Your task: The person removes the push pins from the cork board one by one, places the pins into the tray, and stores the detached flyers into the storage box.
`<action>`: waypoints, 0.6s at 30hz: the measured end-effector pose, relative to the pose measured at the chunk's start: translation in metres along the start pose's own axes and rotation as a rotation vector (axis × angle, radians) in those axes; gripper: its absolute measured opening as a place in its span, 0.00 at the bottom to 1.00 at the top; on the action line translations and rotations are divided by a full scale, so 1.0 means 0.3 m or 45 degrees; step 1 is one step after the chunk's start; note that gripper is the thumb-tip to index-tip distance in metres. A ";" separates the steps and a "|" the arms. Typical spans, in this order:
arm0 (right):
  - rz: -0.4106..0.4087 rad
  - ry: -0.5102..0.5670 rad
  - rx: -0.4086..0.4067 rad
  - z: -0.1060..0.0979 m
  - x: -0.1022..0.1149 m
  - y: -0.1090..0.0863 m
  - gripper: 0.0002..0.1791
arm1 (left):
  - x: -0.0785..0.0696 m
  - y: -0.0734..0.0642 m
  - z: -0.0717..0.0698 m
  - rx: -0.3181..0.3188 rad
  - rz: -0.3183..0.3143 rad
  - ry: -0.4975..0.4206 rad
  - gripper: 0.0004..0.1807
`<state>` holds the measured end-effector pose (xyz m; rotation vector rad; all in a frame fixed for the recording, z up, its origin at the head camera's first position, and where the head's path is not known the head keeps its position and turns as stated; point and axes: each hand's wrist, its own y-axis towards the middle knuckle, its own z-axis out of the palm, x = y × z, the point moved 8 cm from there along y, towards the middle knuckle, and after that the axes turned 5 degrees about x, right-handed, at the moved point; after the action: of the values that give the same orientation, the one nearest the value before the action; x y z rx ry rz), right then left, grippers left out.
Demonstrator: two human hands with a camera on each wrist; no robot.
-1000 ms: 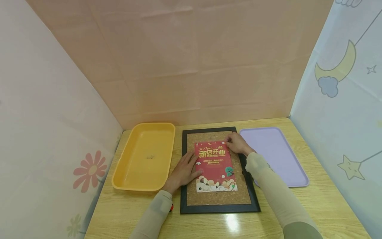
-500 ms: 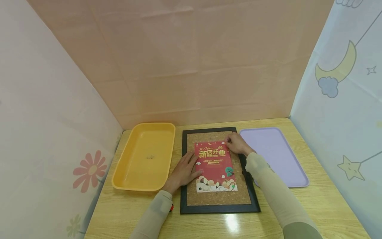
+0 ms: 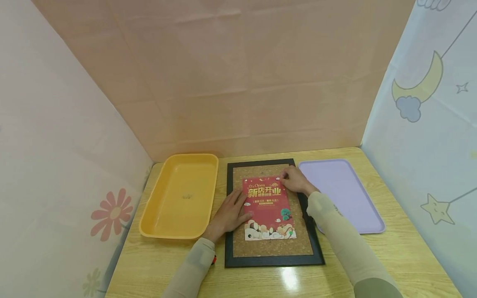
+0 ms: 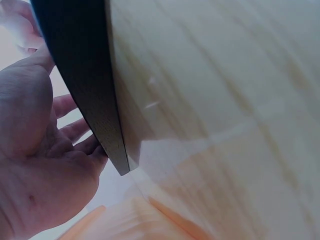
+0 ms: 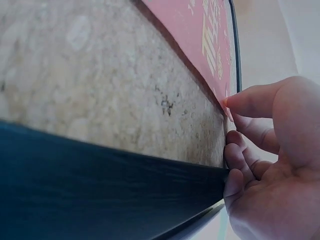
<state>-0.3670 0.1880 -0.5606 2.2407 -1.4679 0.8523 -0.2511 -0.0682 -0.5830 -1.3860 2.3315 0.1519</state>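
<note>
A red poster (image 3: pixel 266 209) with gold lettering lies on a cork board (image 3: pixel 272 248) with a black frame (image 3: pixel 273 260). My left hand (image 3: pixel 228 213) rests across the frame's left side, its outstretched fingers and thumb on the poster's left edge. With thumb and forefinger, my right hand (image 3: pixel 294 179) pinches a small thing at the poster's top right corner. That thing is mostly hidden by the fingertips, so its kind does not show. In the right wrist view the other fingers curl near the frame (image 5: pixel 110 185). A tiny pale dot marks the poster's top left corner.
A yellow tray (image 3: pixel 215 194) stands left of the board, with a few tiny things at its middle. On the right lies a flat lilac tray (image 3: pixel 346 182), partly covered by the right forearm. Cloth walls enclose the wooden table (image 3: pixel 402 256) at the back and sides.
Both hands stay in place on the poster, and the board has not moved. The slight shift of the whole scene comes from the head camera.
</note>
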 end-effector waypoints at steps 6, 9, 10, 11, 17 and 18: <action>0.014 0.018 -0.013 -0.001 -0.003 0.000 0.10 | 0.003 0.001 0.001 0.002 0.000 -0.005 0.49; 0.004 0.018 -0.029 -0.001 -0.008 -0.007 0.10 | 0.004 0.000 0.003 0.006 0.003 -0.004 0.49; -0.043 0.042 -0.035 0.006 -0.030 -0.002 0.11 | 0.004 0.000 0.004 0.008 0.004 -0.004 0.49; -0.042 0.048 -0.038 0.004 -0.031 -0.007 0.10 | 0.004 0.000 0.005 0.008 0.005 -0.002 0.48; 0.040 0.068 0.020 -0.020 -0.012 -0.046 0.08 | 0.002 -0.001 0.004 0.003 0.014 0.007 0.48; 0.052 0.075 0.032 -0.022 -0.016 -0.050 0.08 | 0.002 0.000 0.003 0.001 0.014 0.004 0.48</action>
<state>-0.3568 0.2013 -0.5579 2.1913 -1.4888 0.9456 -0.2510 -0.0684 -0.5840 -1.3736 2.3418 0.1523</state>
